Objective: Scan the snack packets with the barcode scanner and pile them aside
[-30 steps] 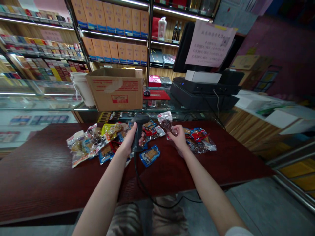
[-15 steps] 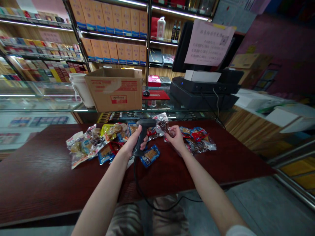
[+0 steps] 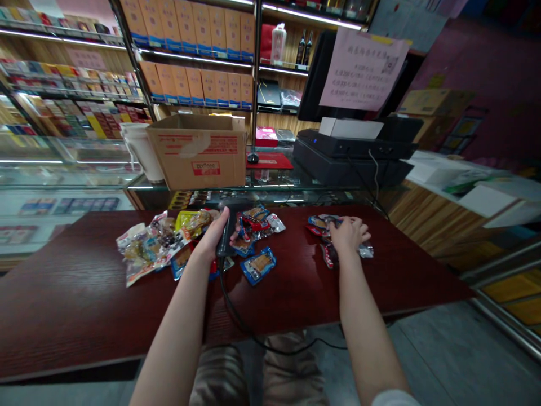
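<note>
As the left fingers (image 3: 222, 219) curl round one barcode scanner (image 3: 225, 239), spread right fingers (image 3: 354, 224) cover a few snack packets (image 3: 320, 221).

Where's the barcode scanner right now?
In the head view, the corded barcode scanner is gripped in the left hand, above the snack packets on the dark red counter, just in front of the cardboard box.

Black barcode scanner (image 3: 226, 237), scattered snack packets (image 3: 258, 266)

Dim pic, shelf LEDs (image 3: 313, 16) bright, edges warped.
</note>
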### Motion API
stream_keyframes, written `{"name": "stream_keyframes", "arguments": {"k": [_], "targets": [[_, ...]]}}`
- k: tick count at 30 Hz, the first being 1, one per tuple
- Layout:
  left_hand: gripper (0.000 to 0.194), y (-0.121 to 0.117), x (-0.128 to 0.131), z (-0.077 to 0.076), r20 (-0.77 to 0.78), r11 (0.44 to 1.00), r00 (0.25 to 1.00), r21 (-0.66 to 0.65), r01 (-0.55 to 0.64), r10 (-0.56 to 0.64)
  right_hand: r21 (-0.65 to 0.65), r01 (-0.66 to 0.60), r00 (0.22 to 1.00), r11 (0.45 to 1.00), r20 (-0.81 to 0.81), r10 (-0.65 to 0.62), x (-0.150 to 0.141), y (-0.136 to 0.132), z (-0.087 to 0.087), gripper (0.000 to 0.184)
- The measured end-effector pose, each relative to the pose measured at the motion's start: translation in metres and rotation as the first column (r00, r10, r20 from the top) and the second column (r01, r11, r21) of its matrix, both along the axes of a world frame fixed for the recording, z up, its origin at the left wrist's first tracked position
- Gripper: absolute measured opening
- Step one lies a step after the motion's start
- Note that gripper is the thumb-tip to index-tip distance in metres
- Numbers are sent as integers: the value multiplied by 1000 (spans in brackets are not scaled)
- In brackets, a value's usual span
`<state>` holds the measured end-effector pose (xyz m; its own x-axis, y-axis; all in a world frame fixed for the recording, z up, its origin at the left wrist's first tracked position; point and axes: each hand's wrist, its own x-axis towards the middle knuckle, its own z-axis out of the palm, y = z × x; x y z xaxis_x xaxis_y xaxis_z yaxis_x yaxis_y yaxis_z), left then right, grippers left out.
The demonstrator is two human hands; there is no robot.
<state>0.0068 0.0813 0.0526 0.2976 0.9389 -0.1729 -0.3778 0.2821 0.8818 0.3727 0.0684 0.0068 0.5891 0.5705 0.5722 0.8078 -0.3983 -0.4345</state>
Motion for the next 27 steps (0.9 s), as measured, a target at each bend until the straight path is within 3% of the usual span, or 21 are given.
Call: {"name": "stream_keyframes", "arguments": {"k": [3,5,9,11,14,17,21,24,27], "targets": [[46,2,-9,1,-26,999,999,-26,-30,30,99,-73,997,992,43,69,-6,2,0,29],[46,4,-12,-1,-22,999,999,-33,-41,41,131,-224,974,966,73,216,-21,7,-2,29],[51,9,-12,-7,-51,999,998,-27,-27,26,65,-596,802,801,-8,597,-66,25,-17,26],[52,9,-10,-8,-83,999,997,-36,-11,8,3,-649,756,761,-109,646,-86,35,-27,28],[48,9,-7,-8,-73,999,997,-36,-20,17,-37,-662,735,749,-229,639,-101,44,-37,29],[45,8,-5,-8,-46,999,999,-38,-11,9,21,-670,695,742,-333,638,-99,46,-40,26],[45,6,-2,-5,-9,999,1000,-31,24,-24,277,-719,462,637,-495,736,-89,44,-37,28],[45,3,0,-1,21,998,999,-23,50,-50,489,-598,301,635,-597,744,-84,41,-28,36],[47,-2,3,3,31,998,998,-25,61,-60,608,-463,249,645,-610,753,-77,35,-15,39]]}}
